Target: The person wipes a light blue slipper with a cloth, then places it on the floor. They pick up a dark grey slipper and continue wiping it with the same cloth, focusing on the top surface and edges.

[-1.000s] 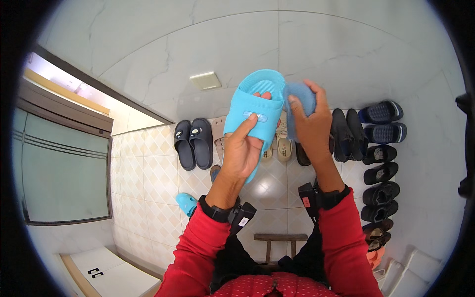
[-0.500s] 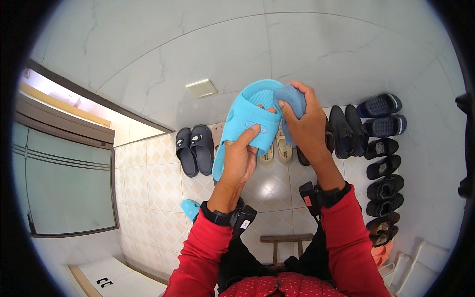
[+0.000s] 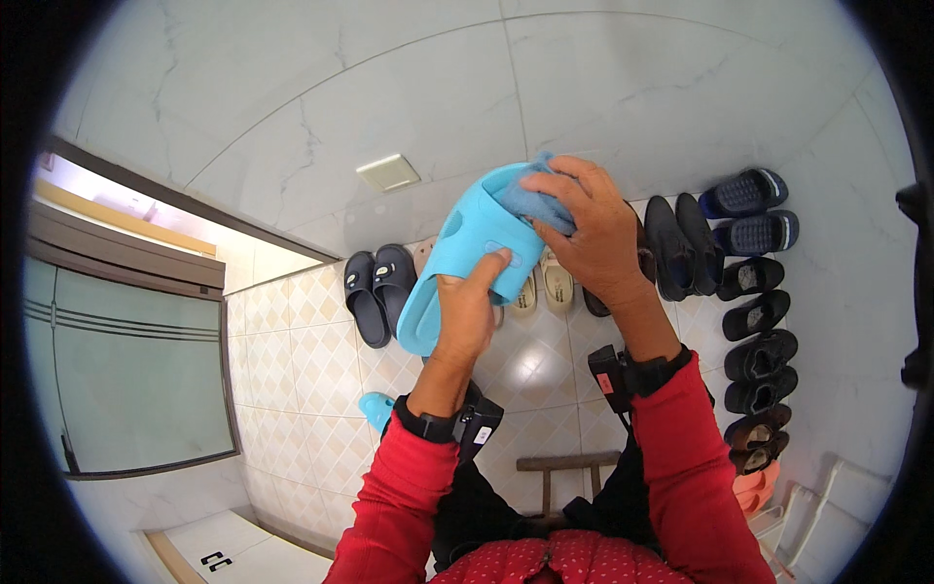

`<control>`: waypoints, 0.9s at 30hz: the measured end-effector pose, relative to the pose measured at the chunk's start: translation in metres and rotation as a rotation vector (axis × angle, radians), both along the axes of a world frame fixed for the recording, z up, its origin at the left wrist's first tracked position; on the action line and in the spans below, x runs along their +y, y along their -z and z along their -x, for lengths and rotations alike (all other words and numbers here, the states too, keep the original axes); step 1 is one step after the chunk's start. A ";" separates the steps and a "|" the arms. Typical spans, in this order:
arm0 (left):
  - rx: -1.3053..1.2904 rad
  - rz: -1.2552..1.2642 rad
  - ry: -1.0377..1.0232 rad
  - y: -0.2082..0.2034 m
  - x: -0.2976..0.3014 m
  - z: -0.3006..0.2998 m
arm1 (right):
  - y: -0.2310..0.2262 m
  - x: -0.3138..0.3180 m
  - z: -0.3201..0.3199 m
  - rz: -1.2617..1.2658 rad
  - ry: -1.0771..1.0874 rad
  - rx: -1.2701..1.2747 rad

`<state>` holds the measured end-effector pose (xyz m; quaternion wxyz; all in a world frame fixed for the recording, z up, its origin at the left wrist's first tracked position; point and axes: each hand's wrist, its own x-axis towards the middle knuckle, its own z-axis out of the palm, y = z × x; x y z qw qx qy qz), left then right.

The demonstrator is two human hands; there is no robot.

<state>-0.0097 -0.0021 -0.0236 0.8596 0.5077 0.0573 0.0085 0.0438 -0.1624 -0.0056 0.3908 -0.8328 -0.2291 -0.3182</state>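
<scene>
A light blue slipper (image 3: pixel 449 255) is held up in front of me, tilted with its toe toward the wall. My left hand (image 3: pixel 471 310) grips it by the strap, thumb on top and the other fingers hidden inside the foot opening. In my right hand (image 3: pixel 597 226) is a bunched blue cloth (image 3: pixel 537 200), pressed at the toe end beside the strap. The fingers of that hand curl over the cloth. On the floor at lower left lies another light blue slipper (image 3: pixel 376 409), partly hidden by my left sleeve.
Dark grey slippers (image 3: pixel 368 302) and cream shoes (image 3: pixel 557 284) line the wall. Black shoes (image 3: pixel 673 248) stand farther right, and several more pairs run down the right wall, including black shoes (image 3: pixel 761 375). A wooden stool (image 3: pixel 567 463) is between my legs; a white cabinet (image 3: pixel 243 545) stands at lower left.
My right hand has moved the cloth left, from the slipper's edge onto its toe. The slipper has shifted slightly left and down in my left hand.
</scene>
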 end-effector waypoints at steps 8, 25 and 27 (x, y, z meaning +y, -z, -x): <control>0.017 0.041 0.040 -0.005 -0.002 0.004 | 0.000 -0.001 0.001 0.123 0.170 -0.080; 0.057 -0.034 0.047 -0.003 -0.001 0.001 | -0.002 -0.006 -0.003 -0.130 0.095 0.074; 0.065 -0.054 0.076 -0.002 -0.001 0.002 | -0.002 -0.006 -0.002 0.054 0.007 -0.012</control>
